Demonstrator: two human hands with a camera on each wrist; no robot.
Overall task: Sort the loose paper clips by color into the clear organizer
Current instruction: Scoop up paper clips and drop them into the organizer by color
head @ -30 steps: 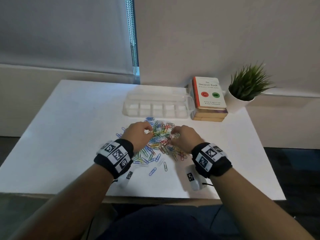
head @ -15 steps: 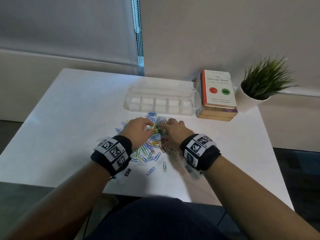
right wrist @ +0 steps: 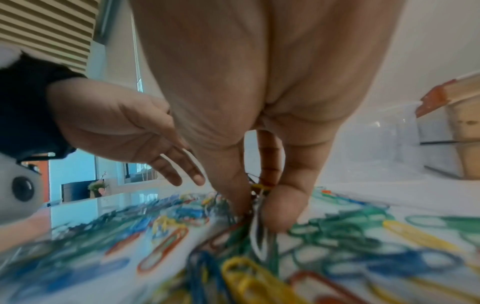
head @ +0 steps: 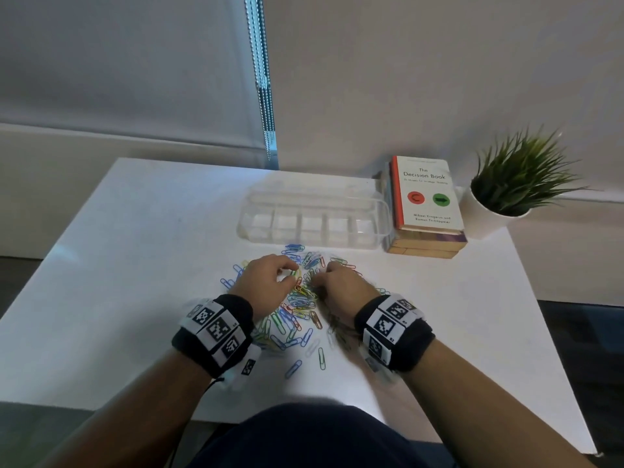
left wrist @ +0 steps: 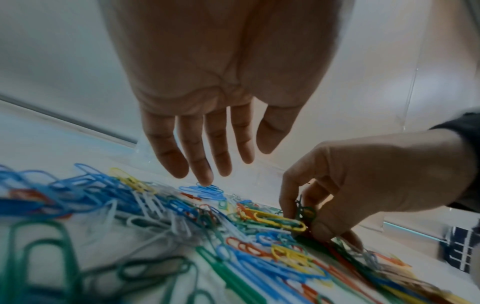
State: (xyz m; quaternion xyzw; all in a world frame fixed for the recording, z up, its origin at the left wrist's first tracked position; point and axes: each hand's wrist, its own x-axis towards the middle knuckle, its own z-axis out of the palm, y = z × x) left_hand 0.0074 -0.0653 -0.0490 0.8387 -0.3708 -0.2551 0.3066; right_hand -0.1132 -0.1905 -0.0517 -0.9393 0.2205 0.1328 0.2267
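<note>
Since a second earlier, the right hand (head: 341, 287) had slid from the pile's right edge to its middle, close by the left hand (head: 266, 282). It pinched a small bunch of green paper clips (left wrist: 302, 211) between thumb and fingertips. The left hand hovered with fingers relaxed and spread, holding nothing. The loose paper clips (head: 297, 309) lay heaped on the white table (head: 118, 265): blue, green, yellow, red and white, too many and too tangled to count. At twelve o'clock from the heap stood one clear organizer (head: 312, 214), with five compartments showing. I judged the clips light, springy and prone to snag, so best pinched singly at a loop.
</note>
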